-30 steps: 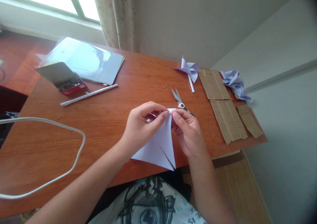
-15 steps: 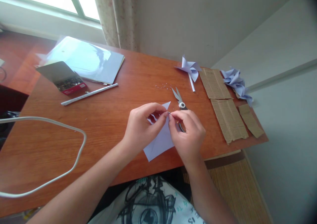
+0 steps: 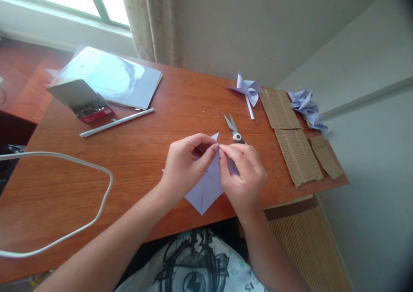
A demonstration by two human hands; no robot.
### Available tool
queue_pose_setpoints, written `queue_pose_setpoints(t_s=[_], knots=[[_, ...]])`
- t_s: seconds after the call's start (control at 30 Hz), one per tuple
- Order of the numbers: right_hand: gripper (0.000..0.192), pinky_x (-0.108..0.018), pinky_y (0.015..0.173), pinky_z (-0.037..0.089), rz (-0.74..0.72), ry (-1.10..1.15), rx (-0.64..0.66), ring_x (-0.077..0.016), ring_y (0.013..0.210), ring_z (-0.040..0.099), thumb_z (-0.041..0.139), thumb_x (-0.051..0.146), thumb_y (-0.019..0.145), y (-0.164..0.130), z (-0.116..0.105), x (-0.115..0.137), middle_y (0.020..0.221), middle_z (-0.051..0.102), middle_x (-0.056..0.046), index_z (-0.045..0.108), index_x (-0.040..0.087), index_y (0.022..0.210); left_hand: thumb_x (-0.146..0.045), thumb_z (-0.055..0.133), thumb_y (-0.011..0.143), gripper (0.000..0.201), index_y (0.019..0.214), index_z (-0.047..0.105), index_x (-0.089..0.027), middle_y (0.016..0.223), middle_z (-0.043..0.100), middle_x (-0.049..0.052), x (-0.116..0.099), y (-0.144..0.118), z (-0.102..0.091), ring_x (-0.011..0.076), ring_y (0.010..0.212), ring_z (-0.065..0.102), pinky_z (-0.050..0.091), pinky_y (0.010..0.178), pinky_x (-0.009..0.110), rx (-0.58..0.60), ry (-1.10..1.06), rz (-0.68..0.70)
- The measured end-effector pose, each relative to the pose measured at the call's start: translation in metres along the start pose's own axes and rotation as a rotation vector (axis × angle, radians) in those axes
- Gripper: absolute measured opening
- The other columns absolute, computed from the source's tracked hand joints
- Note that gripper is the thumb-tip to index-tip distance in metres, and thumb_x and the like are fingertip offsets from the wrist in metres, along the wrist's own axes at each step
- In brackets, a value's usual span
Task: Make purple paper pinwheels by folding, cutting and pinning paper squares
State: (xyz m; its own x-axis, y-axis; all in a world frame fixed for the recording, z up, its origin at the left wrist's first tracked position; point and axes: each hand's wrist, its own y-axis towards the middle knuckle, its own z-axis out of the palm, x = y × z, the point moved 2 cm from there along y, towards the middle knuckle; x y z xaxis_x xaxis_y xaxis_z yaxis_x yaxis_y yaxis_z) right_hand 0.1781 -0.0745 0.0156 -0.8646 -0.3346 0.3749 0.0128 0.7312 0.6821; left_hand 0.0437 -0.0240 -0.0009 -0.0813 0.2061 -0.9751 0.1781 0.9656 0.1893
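A pale lilac paper sheet [image 3: 204, 193] with fold lines lies under both my hands near the front of the table, one corner pointing toward me. My left hand [image 3: 190, 158] is closed, thumb and forefinger pinched together above the paper. Against those fingertips, my right hand [image 3: 243, 171] pinches too. Whatever small thing is between the fingertips is too tiny and covered to name. Just beyond my right hand are the scissors [image 3: 237, 137], blades apart and pointing away; their handles are hidden by the hand and paper.
A paper pinwheel [image 3: 248, 90] on a white stick lies at the back, beside cardboard pieces [image 3: 287, 133] and more folded paper [image 3: 306, 105]. At left are an opened small box [image 3: 93, 111], a rolled paper stick [image 3: 118, 123], a folder [image 3: 129, 85] and a white cable [image 3: 108, 189].
The paper has turned beneath my hands, so its near corner sits further right and a tip shows left of my left hand. Paper now covers the scissors' handle loop. Both hands stay almost in place.
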Motion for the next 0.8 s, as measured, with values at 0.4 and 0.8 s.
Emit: queue_pose_setpoints(t_s=[0.4,0.8], knots=[[0.01,-0.033,0.079,0.056,0.121,0.012,0.026,-0.0185,0.083,0.068,0.062,0.017,0.094,0.0032,0.0018,-0.0011,0.088,0.073,-0.006,0.071,0.02,0.093,-0.014,0.069,0.083,0.005,0.084,0.073,-0.017,0.077,0.076,0.002,-0.0059,-0.003,0.0006,0.0128,0.067,0.071,0.057,0.065,0.021,-0.04,0.141,0.144],[0.009,-0.031,0.077,0.055,0.104,-0.029,0.01,-0.018,0.08,0.067,0.061,0.016,0.094,0.003,0.0023,0.0012,0.084,0.073,-0.005,0.068,0.021,0.091,-0.016,0.068,0.084,0.004,0.084,0.071,-0.018,0.077,0.075,0.001,-0.0094,-0.0037,-0.0013,0.0134,0.067,0.07,0.057,0.061,0.022,-0.05,0.241,0.165]])
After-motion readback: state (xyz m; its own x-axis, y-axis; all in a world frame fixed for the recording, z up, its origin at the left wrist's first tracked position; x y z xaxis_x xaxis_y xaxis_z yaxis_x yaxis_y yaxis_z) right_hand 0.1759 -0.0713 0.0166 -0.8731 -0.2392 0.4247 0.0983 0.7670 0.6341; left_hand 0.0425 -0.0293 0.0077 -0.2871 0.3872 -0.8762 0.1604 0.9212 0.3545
